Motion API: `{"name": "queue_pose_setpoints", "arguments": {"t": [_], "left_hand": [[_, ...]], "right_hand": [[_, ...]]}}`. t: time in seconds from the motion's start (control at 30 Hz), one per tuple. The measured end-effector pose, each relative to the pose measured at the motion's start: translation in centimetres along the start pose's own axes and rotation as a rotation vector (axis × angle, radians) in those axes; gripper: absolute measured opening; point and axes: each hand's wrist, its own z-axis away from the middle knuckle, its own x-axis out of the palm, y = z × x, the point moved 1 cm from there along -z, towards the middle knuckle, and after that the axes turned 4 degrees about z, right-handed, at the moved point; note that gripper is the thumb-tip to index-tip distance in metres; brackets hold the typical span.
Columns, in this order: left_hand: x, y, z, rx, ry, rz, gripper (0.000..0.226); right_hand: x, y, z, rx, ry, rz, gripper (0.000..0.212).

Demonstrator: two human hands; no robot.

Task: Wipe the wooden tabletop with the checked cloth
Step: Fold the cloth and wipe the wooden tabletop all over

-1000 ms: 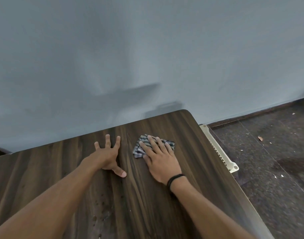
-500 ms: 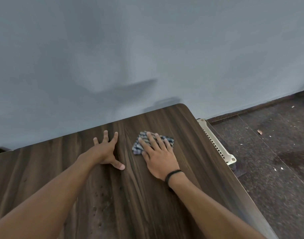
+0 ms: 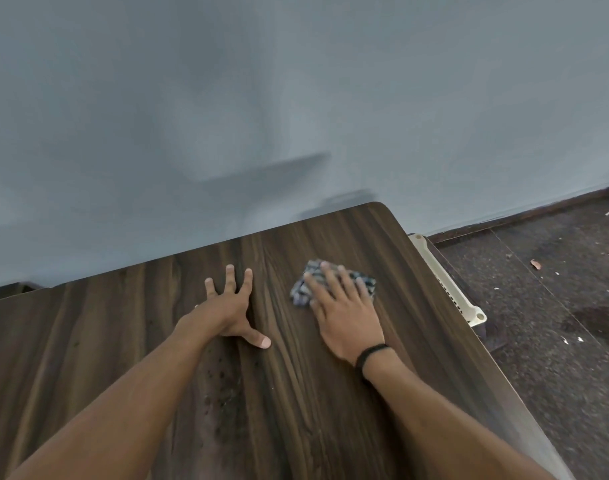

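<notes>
A: Cloth (image 3: 301,292)?
B: Lay bunched on the tabletop (image 3: 296,393), toward the far right corner, short of the edge.
A: Held how?
B: Pressed flat under the right hand (image 3: 344,313), palm down, fingers straight and slightly apart. Wore a black band (image 3: 369,355) at the wrist.
A: And the left hand (image 3: 230,313)?
B: Rested on bare wood near the cloth, apart from it, fingers spread wide, thumb out toward the right hand.
A: Anything else on the wood?
B: Showed dark spots (image 3: 223,382) nearer the body, between the forearms.
A: Beyond?
B: Stood against a grey wall (image 3: 296,98); had a cream slotted panel (image 3: 448,285) by the right edge, above a dark floor (image 3: 555,306).
</notes>
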Motion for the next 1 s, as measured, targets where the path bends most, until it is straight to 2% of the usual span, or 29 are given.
{"name": "queue_pose_setpoints", "arguments": {"t": [0.07, 0.17, 0.27, 0.3, 0.4, 0.43, 0.53, 0.57, 0.63, 0.67, 0.7, 0.8, 0.87, 0.93, 1.0], "left_hand": [[0.0, 0.1, 0.1, 0.009, 0.010, 0.000, 0.148], [-0.1, 0.2, 0.4, -0.007, 0.013, -0.014, 0.148], [-0.2, 0.5, 0.3, -0.010, 0.017, -0.017, 0.148], [-0.2, 0.6, 0.3, -0.007, 0.023, -0.012, 0.148], [-0.3, 0.6, 0.9, -0.024, 0.040, -0.014, 0.147], [-0.3, 0.9, 1.1, -0.027, 0.040, -0.021, 0.146], [0.0, 1.9, 2.5, 0.004, 0.079, -0.041, 0.142], [0.4, 2.3, 3.3, 0.020, 0.077, -0.049, 0.141], [1.7, 3.0, 5.0, 0.025, 0.014, -0.085, 0.142], [2.5, 3.5, 5.8, 0.012, -0.033, -0.108, 0.144], [3.3, 4.1, 6.5, -0.002, -0.068, -0.125, 0.145], [5.5, 5.5, 8.1, 0.001, -0.105, -0.144, 0.147], [6.9, 5.9, 8.8, -0.006, -0.121, -0.115, 0.145], [8.4, 6.1, 9.0, -0.040, -0.113, -0.105, 0.150], [9.1, 6.1, 8.7, -0.042, -0.063, -0.104, 0.154]], "right_hand": [[-0.1, 1.0, 2.2, -0.033, -0.032, 0.002, 0.050], [-0.6, 2.0, 2.6, 0.169, 0.008, 0.007, 0.051], [0.6, 0.3, 5.2, -0.068, -0.009, 0.016, 0.051], [0.4, 1.0, 5.4, -0.091, -0.034, 0.005, 0.050], [-0.8, 2.0, 2.4, 0.143, -0.005, -0.002, 0.051], [-0.6, 1.0, 2.5, 0.137, -0.004, 0.009, 0.052], [0.8, -1.3, 6.8, -0.089, -0.026, 0.005, 0.050], [0.7, -0.5, 7.3, -0.072, -0.019, 0.020, 0.050], [-0.1, 1.2, 5.3, 0.126, 0.029, 0.007, 0.050], [-0.3, 0.8, 4.6, 0.192, 0.001, -0.006, 0.050], [-0.1, 0.0, 4.4, 0.178, -0.008, -0.004, 0.051], [0.5, -0.6, 6.9, -0.030, -0.020, 0.023, 0.050], [-0.2, 1.9, 6.2, 0.099, -0.005, 0.004, 0.050], [-1.0, 1.1, 5.7, 0.215, -0.040, -0.018, 0.051], [0.0, -1.2, 8.1, 0.038, -0.015, 0.039, 0.052]]}}
